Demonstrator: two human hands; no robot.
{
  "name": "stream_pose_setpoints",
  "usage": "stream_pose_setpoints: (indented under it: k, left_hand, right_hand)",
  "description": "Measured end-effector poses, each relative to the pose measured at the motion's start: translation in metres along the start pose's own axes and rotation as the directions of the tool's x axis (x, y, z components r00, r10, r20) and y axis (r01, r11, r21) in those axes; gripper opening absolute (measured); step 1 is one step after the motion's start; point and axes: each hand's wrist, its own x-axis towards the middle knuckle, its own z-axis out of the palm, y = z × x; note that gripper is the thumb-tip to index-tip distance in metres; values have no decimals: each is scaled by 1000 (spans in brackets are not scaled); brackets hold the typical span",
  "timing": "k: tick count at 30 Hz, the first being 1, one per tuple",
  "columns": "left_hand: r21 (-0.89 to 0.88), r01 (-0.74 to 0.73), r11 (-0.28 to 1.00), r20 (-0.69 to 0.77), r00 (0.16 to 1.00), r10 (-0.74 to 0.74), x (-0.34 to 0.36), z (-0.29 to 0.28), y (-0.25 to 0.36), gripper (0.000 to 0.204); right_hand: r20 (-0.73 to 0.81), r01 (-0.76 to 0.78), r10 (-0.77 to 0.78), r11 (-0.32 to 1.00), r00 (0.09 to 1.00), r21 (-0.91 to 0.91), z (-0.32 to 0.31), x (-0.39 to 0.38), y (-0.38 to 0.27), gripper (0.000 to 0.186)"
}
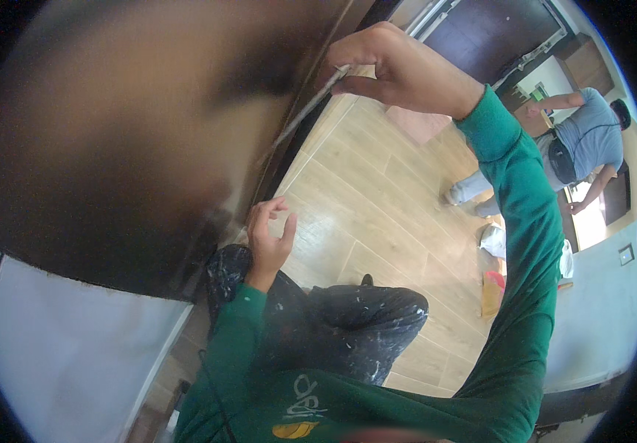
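Note:
A large dark brown wooden panel fills the left of the view, with a narrow edge along its right side. My right hand is raised to that edge near the top, its fingers closed round a thin pale strip that runs down along the edge; what exactly the strip is, I cannot tell. My left hand is lower, beside the panel's edge above my paint-spotted knee, fingers apart and slightly curled, holding nothing.
A light plank-patterned floor spreads to the right. A co-worker in a grey-blue shirt bends toward a counter at the far right. A white bag and red-and-yellow items lie nearby. White wall is at lower left.

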Motion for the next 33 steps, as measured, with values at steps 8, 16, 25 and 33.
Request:
stream_pose_setpoints:
  k: [8,16,25,33]
  left_hand:
    - [-499,131,857,-141,963,-230,75,36,25,43]
    - [-604,88,792,-241,927,-287,112,36,62,29]
    - [-614,61,787,-284,913,-292,120,31,82,21]
    - [-579,38,814,-342,895,-286,115,38,81,19]
  right_hand:
    - [79,-118,128,985,989,-126,20,19,9,28]
    - [46,-10,18,986,999,-166,18,20,20,22]
    - [48,-79,88,983,995,-164,13,23,9,27]
    - [56,-48,61,977,997,-210,16,14,2,26]
